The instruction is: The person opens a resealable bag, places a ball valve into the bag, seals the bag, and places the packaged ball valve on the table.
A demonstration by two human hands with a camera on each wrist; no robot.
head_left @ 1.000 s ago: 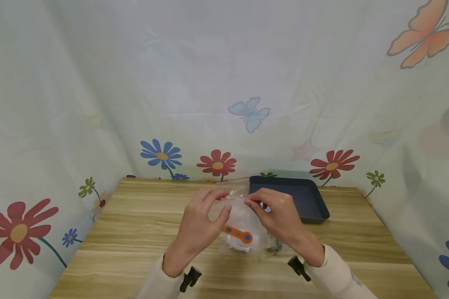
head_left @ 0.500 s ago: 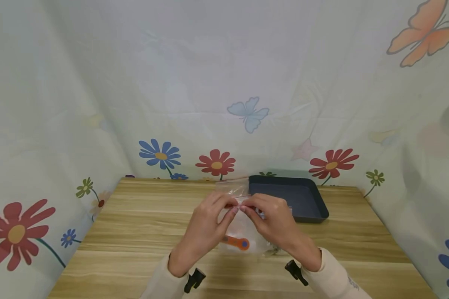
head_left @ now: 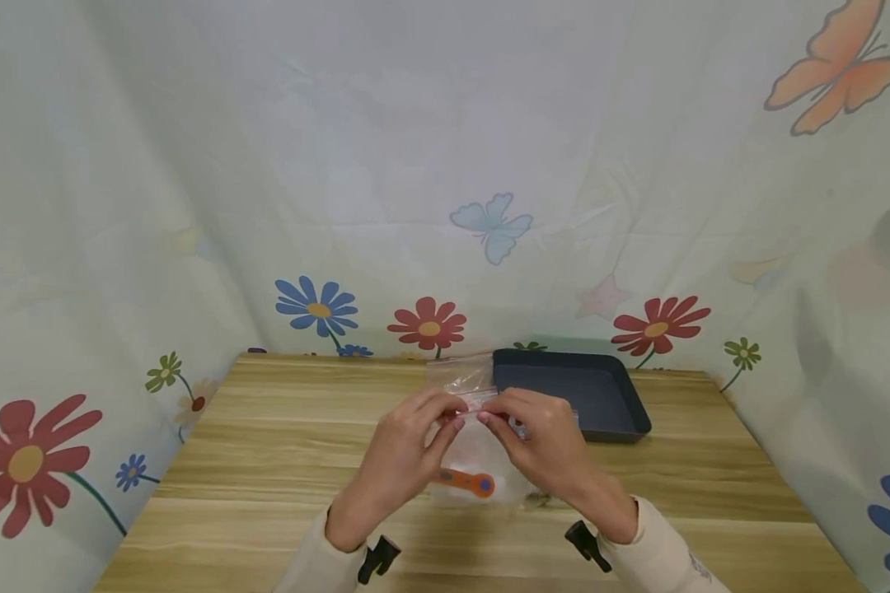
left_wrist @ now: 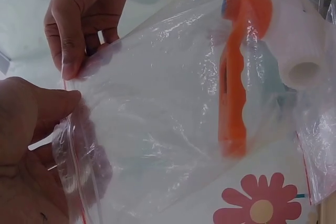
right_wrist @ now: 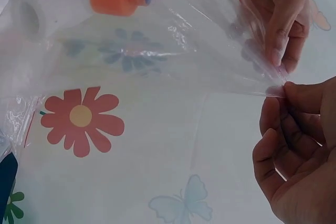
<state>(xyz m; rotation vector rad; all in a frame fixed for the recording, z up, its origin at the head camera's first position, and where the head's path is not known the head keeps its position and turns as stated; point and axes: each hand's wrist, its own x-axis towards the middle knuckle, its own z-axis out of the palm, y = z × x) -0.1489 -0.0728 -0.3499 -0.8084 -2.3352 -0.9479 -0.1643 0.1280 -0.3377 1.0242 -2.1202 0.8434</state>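
Observation:
A clear zip bag (left_wrist: 152, 114) with a red line along its mouth hangs from both hands. My left hand (head_left: 400, 449) pinches the zip edge between thumb and fingers. Close beside it, fingertips nearly meeting, my right hand (head_left: 552, 441) pinches the same edge at one corner. Inside the bag lies an orange handle (left_wrist: 232, 95) with wavy finger grooves and a blue end piece. A white hollow roll (left_wrist: 296, 35) shows through the plastic next to it. In the right wrist view the bag's film (right_wrist: 173, 72) stretches away from the pinched corner.
A dark shallow tray (head_left: 578, 395) sits at the back right of the wooden table (head_left: 297, 436). Another clear bag (head_left: 460, 372) lies at its left. Past the right forearm, a small bag with greenish contents (head_left: 537, 499) shows. A floral curtain (head_left: 386, 165) hangs behind the table.
My left hand has moved right to meet the right hand at the zip edge, its fingers now closed on it. Over the last half second, both hands have stayed nearly in place.

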